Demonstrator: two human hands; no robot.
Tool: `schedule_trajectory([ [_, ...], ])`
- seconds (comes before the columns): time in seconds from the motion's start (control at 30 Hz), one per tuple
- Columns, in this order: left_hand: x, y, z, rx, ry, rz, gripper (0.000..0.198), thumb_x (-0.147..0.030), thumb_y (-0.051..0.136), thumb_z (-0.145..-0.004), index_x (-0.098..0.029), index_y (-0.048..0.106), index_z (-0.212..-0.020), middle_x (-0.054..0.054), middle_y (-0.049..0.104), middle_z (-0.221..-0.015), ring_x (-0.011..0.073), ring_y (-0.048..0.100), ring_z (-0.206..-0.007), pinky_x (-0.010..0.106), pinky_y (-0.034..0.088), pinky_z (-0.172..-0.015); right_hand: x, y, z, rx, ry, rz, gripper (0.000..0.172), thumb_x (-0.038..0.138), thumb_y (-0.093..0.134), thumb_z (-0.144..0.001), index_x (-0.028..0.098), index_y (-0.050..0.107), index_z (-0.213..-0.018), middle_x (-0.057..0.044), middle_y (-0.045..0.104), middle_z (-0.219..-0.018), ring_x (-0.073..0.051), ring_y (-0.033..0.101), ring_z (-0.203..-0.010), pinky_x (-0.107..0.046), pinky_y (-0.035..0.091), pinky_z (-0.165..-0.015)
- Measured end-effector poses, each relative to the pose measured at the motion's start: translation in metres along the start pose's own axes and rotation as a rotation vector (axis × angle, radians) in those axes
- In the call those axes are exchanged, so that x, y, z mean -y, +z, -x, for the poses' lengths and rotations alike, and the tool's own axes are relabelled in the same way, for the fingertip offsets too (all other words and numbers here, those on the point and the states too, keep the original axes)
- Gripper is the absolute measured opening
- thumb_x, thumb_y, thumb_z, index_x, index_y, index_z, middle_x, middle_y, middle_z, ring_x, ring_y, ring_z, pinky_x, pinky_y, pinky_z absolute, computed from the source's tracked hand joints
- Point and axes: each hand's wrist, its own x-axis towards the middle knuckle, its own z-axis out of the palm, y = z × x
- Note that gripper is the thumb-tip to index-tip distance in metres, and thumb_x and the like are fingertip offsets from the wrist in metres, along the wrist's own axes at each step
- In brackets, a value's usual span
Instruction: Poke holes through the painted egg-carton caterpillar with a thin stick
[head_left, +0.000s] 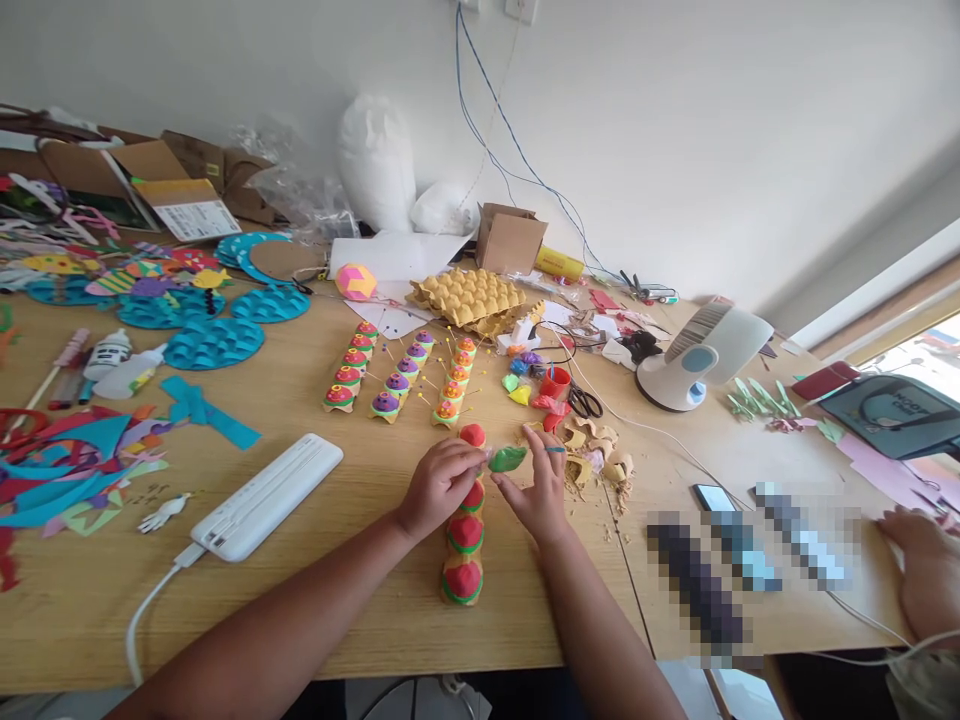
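Green clay-like lump [510,459], one, raised over the strip below; its left end is at the pinched thumb and fingers of the left hand [444,484]. Right hand [541,492]: fingers spread and thumb apart, just beside the lump, gripping nothing visible; whether the thumb touches the lump cannot be told. Egg-carton strip [464,532], one, between the forearms, its cups topped with red domes edged in green; partly hidden by the left hand. Decorated carton strips, three, side by side beyond: red-topped [349,368], purple-topped [403,376], orange-topped [454,384], with ball-headed pins near the latter two. Torn carton scraps [580,470], right of the right hand. Black-handled scissors [584,401], behind the scraps. White power strip [268,496], left, cable attached.
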Motion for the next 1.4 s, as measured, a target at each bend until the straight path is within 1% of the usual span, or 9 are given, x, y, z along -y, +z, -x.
schedule_trajectory([
  [0.1,-0.001,0.000,0.000,-0.013,-0.173,0.145,0.019,-0.022,0.061,-0.098,-0.022,0.077,-0.107,0.009,0.078,-0.103,0.0211,0.072,-0.100,0.038,0.058,-0.091,-0.006,0.001,-0.002,0.136,-0.025,-0.043,0.082,0.054,0.076,-0.086,0.025,0.042,-0.154,-0.016,0.063,-0.129,-0.033,0.060,-0.121,-0.051,0.052,-0.101],
  [0.23,0.000,-0.001,0.000,0.051,-0.350,0.350,0.020,-0.030,0.062,-0.097,-0.020,0.078,-0.104,0.010,0.076,-0.104,0.0225,0.072,-0.100,0.038,0.059,-0.090,-0.005,0.005,-0.001,0.200,-0.010,-0.083,0.055,0.043,0.077,-0.088,0.027,0.059,-0.137,-0.010,0.068,-0.108,-0.026,0.066,-0.100,-0.042,0.057,-0.088],
  [0.37,-0.001,-0.004,-0.003,0.076,-0.376,0.382,0.020,-0.034,0.066,-0.095,-0.020,0.079,-0.099,0.009,0.075,-0.100,0.0223,0.070,-0.098,0.037,0.059,-0.091,-0.005,0.007,0.001,0.191,0.037,-0.149,0.036,0.039,0.075,-0.090,0.025,0.066,-0.122,-0.008,0.066,-0.100,-0.023,0.064,-0.092,-0.036,0.057,-0.079],
  [0.5,-0.002,-0.007,-0.008,0.134,-0.368,0.337,0.019,-0.033,0.068,-0.095,-0.022,0.080,-0.105,0.008,0.075,-0.103,0.0217,0.069,-0.102,0.038,0.056,-0.098,-0.004,0.008,0.001,0.150,0.045,-0.192,0.024,0.034,0.071,-0.093,0.025,0.067,-0.114,-0.006,0.067,-0.095,-0.021,0.063,-0.088,-0.035,0.055,-0.075],
  [0.6,-0.002,-0.008,-0.009,0.153,-0.378,0.339,0.020,-0.034,0.070,-0.093,-0.023,0.080,-0.106,0.009,0.074,-0.104,0.0223,0.068,-0.104,0.039,0.054,-0.101,-0.001,0.006,0.000,0.163,0.055,-0.211,0.024,0.030,0.068,-0.094,0.025,0.066,-0.117,-0.007,0.069,-0.097,-0.023,0.063,-0.091,-0.037,0.055,-0.077],
  [0.73,0.001,-0.006,-0.006,0.101,-0.471,0.435,0.022,-0.038,0.070,-0.092,-0.020,0.080,-0.101,0.009,0.073,-0.102,0.0228,0.069,-0.102,0.038,0.057,-0.095,0.004,0.000,-0.003,0.238,0.049,-0.232,0.040,0.032,0.067,-0.093,0.023,0.060,-0.131,-0.010,0.069,-0.109,-0.025,0.062,-0.100,-0.040,0.055,-0.085],
  [0.83,0.003,-0.005,-0.005,0.106,-0.541,0.532,0.025,-0.040,0.066,-0.094,-0.019,0.078,-0.100,0.008,0.073,-0.099,0.0217,0.070,-0.095,0.036,0.060,-0.087,0.004,-0.001,-0.004,0.235,0.060,-0.257,0.035,0.033,0.066,-0.094,0.022,0.061,-0.127,-0.009,0.069,-0.105,-0.024,0.063,-0.096,-0.039,0.056,-0.082],
  [1.07,0.003,-0.007,-0.008,0.137,-0.402,0.333,0.018,-0.035,0.072,-0.091,-0.023,0.082,-0.100,0.008,0.072,-0.098,0.0219,0.068,-0.099,0.037,0.055,-0.095,0.000,0.004,-0.001,0.129,0.064,-0.284,0.027,0.030,0.066,-0.095,0.023,0.066,-0.121,-0.007,0.069,-0.097,-0.022,0.064,-0.088,-0.037,0.056,-0.076],
  [1.4,0.003,-0.006,-0.006,0.161,-0.366,0.293,0.023,-0.037,0.073,-0.092,-0.025,0.082,-0.109,0.010,0.074,-0.102,0.0226,0.067,-0.103,0.038,0.055,-0.096,0.003,0.007,0.001,0.106,0.087,-0.311,0.017,0.034,0.067,-0.095,0.022,0.069,-0.106,-0.006,0.068,-0.088,-0.020,0.064,-0.080,-0.036,0.054,-0.070],
])
